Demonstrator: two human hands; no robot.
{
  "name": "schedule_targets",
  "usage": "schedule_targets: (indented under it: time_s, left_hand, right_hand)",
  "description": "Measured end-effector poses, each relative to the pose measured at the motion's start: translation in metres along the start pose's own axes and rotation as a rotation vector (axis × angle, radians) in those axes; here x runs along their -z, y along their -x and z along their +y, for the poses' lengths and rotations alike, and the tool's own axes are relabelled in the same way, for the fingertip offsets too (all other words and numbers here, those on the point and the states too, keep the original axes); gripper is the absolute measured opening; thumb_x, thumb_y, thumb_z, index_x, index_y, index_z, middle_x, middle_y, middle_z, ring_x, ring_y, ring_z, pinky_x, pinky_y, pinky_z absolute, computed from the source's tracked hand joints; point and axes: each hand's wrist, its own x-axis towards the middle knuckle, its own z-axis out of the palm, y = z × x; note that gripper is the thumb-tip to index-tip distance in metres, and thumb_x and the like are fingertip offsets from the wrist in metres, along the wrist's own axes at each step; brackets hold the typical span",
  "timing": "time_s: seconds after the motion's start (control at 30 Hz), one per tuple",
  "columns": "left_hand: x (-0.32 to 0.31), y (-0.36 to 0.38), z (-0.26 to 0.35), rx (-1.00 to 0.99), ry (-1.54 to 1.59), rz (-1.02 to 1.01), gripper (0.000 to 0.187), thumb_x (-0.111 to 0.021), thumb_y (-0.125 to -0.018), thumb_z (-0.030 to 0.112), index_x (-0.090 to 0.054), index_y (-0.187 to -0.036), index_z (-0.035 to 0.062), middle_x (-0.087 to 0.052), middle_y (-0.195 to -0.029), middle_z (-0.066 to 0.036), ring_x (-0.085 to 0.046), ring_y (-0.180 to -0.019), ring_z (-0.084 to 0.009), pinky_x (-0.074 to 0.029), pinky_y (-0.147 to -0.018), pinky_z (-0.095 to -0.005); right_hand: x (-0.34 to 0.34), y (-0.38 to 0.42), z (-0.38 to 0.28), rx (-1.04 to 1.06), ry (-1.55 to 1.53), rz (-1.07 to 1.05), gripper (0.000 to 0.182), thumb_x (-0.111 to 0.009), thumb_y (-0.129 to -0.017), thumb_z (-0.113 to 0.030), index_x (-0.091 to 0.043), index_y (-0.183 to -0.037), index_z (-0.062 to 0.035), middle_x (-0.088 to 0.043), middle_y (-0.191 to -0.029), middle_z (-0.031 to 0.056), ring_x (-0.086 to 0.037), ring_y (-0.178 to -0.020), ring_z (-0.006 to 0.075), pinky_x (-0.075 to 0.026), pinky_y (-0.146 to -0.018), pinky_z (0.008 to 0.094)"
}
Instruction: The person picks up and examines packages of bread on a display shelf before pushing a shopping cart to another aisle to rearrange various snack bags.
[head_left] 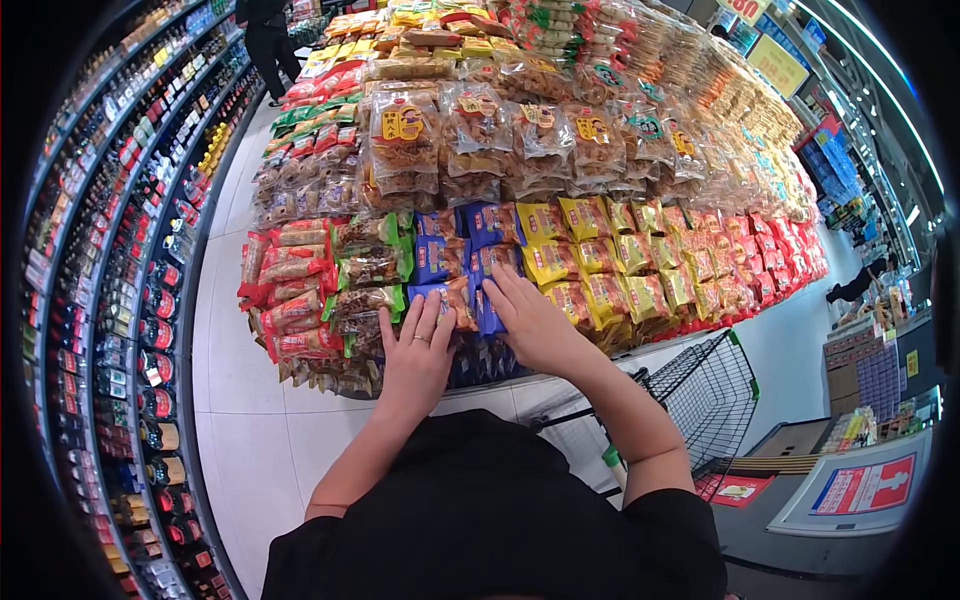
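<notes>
My left hand [416, 358], a ring on one finger, lies with its fingers stretched over the front of a blue snack packet [459, 303]. To its right, my right hand [534, 326] rests its extended fingers on another blue packet [490, 262] in the neighbouring column. Neither hand is closed around anything. Green-edged clear packets [371, 268] lie just left of the blue ones, and yellow packets [553, 262] sit to the right. The parts of the packets under my palms are hidden.
Clear bags of snacks [403, 135] are piled behind the blue packets, with red packets [300, 262] at the left end. A wire shopping cart [705, 390] stands at my right. Shelves of bottles [160, 370] line the left aisle, where a person in dark trousers [268, 55] stands.
</notes>
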Motion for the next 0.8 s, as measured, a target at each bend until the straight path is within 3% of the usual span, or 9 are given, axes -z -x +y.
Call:
schedule_targets:
  time_s: [0.07, 0.13, 0.17, 0.23, 0.27, 0.33, 0.57, 0.8]
  left_hand:
    - [0.001, -0.001, 0.000, -0.004, -0.006, 0.001, 0.068, -0.079, -0.075, 0.012, -0.049, -0.136, 0.0084, -0.040, -0.154, -0.017, -0.039, -0.142, -0.0341, -0.019, -0.115, -0.0685]
    - [0.003, -0.002, 0.004, 0.007, -0.017, 0.008, 0.051, -0.072, -0.085, 0.019, -0.054, -0.132, 0.0087, -0.047, -0.149, -0.017, -0.045, -0.138, -0.0334, -0.019, -0.114, -0.0691]
    - [0.002, -0.002, 0.005, 0.010, -0.021, 0.010, 0.051, -0.072, -0.085, 0.019, -0.054, -0.132, 0.0087, -0.047, -0.149, -0.017, -0.045, -0.138, -0.0334, -0.019, -0.114, -0.0691]
    - [0.000, -0.001, 0.006, 0.008, -0.032, 0.021, 0.050, -0.071, -0.086, 0.018, -0.054, -0.132, 0.0085, -0.046, -0.150, -0.017, -0.043, -0.139, -0.0332, -0.020, -0.114, -0.0689]
    - [-0.001, -0.001, 0.006, 0.008, -0.036, 0.022, 0.050, -0.071, -0.086, 0.018, -0.054, -0.132, 0.0085, -0.046, -0.150, -0.017, -0.043, -0.139, -0.0332, -0.020, -0.114, -0.0689]
    - [-0.002, 0.000, 0.006, 0.012, -0.043, -0.001, 0.053, -0.070, -0.086, 0.019, -0.053, -0.136, 0.0090, -0.043, -0.152, -0.016, -0.041, -0.141, -0.0332, -0.019, -0.114, -0.0690]
    - [-0.004, 0.002, 0.002, 0.010, -0.104, -0.040, 0.064, -0.069, -0.085, 0.020, -0.048, -0.144, 0.0083, -0.037, -0.156, -0.016, -0.036, -0.145, -0.0329, -0.017, -0.115, -0.0686]
    - [0.001, 0.001, 0.005, 0.030, -0.082, -0.092, 0.063, -0.071, -0.083, 0.019, -0.049, -0.141, 0.0089, -0.036, -0.157, -0.017, -0.035, -0.146, -0.0338, -0.016, -0.114, -0.0700]
  right_hand:
    - [0.000, 0.001, 0.000, 0.002, -0.005, 0.002, 0.079, -0.075, -0.076, -0.009, -0.037, -0.144, 0.0086, -0.032, -0.153, 0.0291, -0.031, -0.144, 0.0442, -0.030, -0.118, 0.0489]
    - [0.000, 0.001, 0.000, -0.014, 0.005, -0.014, 0.080, -0.075, -0.080, -0.018, -0.036, -0.145, 0.0080, -0.031, -0.155, 0.0281, -0.029, -0.145, 0.0436, -0.028, -0.119, 0.0494]
    - [0.002, 0.001, -0.001, -0.009, 0.004, -0.012, 0.080, -0.075, -0.080, -0.018, -0.036, -0.145, 0.0080, -0.031, -0.155, 0.0281, -0.029, -0.145, 0.0436, -0.028, -0.119, 0.0494]
    - [0.009, -0.001, -0.005, -0.013, 0.005, -0.015, 0.081, -0.069, -0.088, -0.036, -0.035, -0.147, 0.0076, -0.030, -0.157, 0.0272, -0.028, -0.146, 0.0432, -0.027, -0.119, 0.0499]
    - [0.011, -0.004, -0.007, -0.011, 0.005, -0.011, 0.081, -0.069, -0.088, -0.036, -0.035, -0.147, 0.0076, -0.030, -0.157, 0.0272, -0.028, -0.146, 0.0432, -0.027, -0.119, 0.0499]
    - [0.011, -0.014, -0.013, -0.039, 0.025, 0.050, 0.083, -0.060, -0.092, -0.050, -0.035, -0.147, 0.0074, -0.032, -0.156, 0.0266, -0.030, -0.145, 0.0434, -0.027, -0.118, 0.0508]
    - [-0.027, -0.060, -0.019, -0.042, -0.146, 0.046, 0.077, -0.052, -0.095, -0.057, -0.048, -0.138, 0.0078, -0.047, -0.145, 0.0277, -0.042, -0.138, 0.0409, -0.033, -0.114, 0.0472]
    - [-0.015, -0.069, -0.015, -0.074, -0.219, -0.052, 0.071, -0.051, -0.097, -0.052, -0.051, -0.134, 0.0084, -0.048, -0.145, 0.0272, -0.045, -0.135, 0.0402, -0.035, -0.114, 0.0460]
